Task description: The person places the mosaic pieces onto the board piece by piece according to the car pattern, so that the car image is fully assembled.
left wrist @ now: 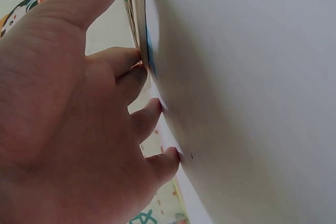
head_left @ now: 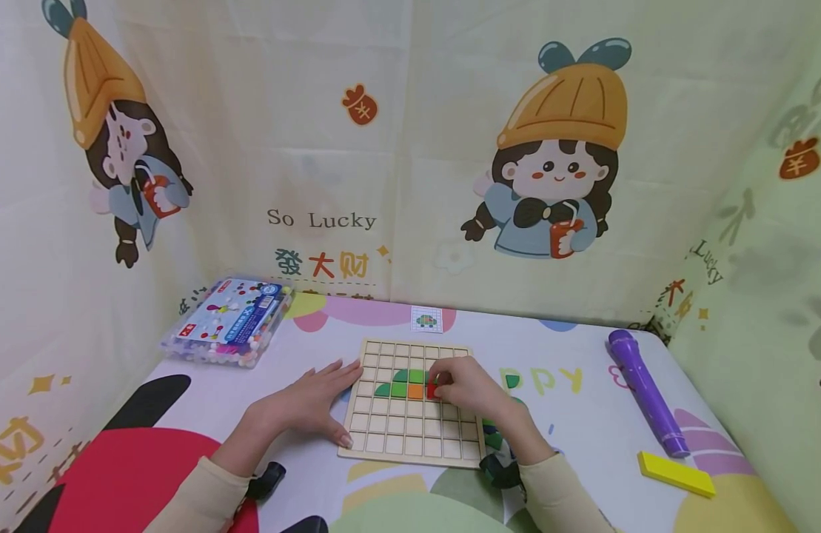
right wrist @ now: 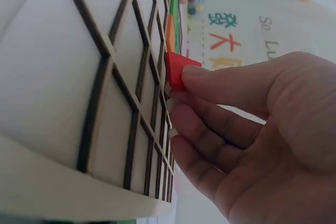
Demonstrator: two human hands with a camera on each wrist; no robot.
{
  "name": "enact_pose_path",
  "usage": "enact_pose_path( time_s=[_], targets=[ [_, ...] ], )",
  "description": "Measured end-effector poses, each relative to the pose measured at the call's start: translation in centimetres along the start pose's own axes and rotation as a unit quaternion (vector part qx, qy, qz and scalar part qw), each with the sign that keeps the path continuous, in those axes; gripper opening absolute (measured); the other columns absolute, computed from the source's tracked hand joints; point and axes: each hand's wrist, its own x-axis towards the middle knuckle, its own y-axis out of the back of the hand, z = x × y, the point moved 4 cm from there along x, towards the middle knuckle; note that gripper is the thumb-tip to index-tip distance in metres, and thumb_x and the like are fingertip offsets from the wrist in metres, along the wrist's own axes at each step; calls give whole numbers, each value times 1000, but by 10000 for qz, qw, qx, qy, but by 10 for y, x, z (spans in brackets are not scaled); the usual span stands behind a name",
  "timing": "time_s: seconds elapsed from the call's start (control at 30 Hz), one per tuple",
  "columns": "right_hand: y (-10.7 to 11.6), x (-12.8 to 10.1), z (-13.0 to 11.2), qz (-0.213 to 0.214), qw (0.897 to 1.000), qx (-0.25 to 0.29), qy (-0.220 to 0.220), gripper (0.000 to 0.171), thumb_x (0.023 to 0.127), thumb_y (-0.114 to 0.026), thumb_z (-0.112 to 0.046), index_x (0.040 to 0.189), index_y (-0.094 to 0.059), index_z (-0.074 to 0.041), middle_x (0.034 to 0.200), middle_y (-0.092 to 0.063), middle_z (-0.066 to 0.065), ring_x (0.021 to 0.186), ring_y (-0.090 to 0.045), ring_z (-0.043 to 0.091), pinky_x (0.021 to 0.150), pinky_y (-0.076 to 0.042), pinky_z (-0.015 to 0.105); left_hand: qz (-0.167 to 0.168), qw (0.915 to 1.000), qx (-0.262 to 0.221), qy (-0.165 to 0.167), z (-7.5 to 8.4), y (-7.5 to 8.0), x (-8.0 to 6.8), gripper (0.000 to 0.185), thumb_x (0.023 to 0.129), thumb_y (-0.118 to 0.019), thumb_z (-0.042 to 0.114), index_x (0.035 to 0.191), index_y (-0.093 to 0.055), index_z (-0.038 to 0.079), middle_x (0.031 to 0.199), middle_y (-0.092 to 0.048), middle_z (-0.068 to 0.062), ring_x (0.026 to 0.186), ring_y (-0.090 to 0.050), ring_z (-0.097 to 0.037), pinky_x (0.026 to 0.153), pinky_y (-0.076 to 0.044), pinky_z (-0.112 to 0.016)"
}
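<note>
A wooden grid board (head_left: 386, 427) lies on the table with green tiles (head_left: 399, 389) and an orange tile (head_left: 415, 391) set in its cells. My right hand (head_left: 468, 385) pinches a red square tile (right wrist: 178, 69) between thumb and fingers, right at the board's surface beside the orange tile. In the right wrist view the red tile stands tilted against the grid. My left hand (head_left: 310, 400) is spread along the board's left edge, thumb near the lower left corner, fingertips (left wrist: 170, 153) on the table.
A small pattern card (head_left: 426, 319) lies behind the board. A plastic box of beads (head_left: 230, 322) stands at the back left. To the right are a purple microphone-shaped object (head_left: 648, 392) and a yellow block (head_left: 677, 474). More green pieces (head_left: 492, 437) lie by the board's right edge, partly under my wrist.
</note>
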Motion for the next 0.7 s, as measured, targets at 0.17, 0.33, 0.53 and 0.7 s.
enact_pose_path(
  time_s=[0.17, 0.33, 0.53, 0.7],
  targets=[
    [-4, 1, 0, 84, 9997, -218, -53, 14, 86, -70, -1, 94, -72, -12, 80, -68, -2, 74, -57, 10, 69, -50, 27, -18, 10000, -16, 49, 1, 1, -1, 117, 63, -85, 62, 157, -30, 18, 167, -22, 2, 156, -13, -32, 121, -13, -67],
    [-4, 2, -2, 90, 9995, -284, 34, 11, 86, -71, -1, 93, -73, -9, 84, -70, 2, 77, -58, 11, 72, -52, 29, -15, 10000, 13, 54, 1, 1, -1, 117, 63, -85, 62, 157, -30, 18, 167, -22, 2, 156, -13, -32, 121, -14, -67],
    [-4, 1, -4, 89, 9990, -406, 187, 11, 86, -71, 1, 93, -73, -8, 85, -70, 6, 77, -58, 11, 71, -52, 29, -7, 10000, -39, 27, 1, 1, 0, 118, 63, -85, 61, 157, -31, 17, 167, -22, 1, 156, -13, -33, 120, -13, -68],
    [-1, 1, -5, 131, 9987, -453, 181, 13, 85, -71, 2, 93, -74, -7, 88, -71, 4, 76, -57, 11, 71, -52, 29, -1, 10000, -47, 66, 1, 1, 0, 118, 62, -86, 61, 157, -30, 19, 167, -22, 4, 156, -13, -32, 121, -13, -67]
  ],
)
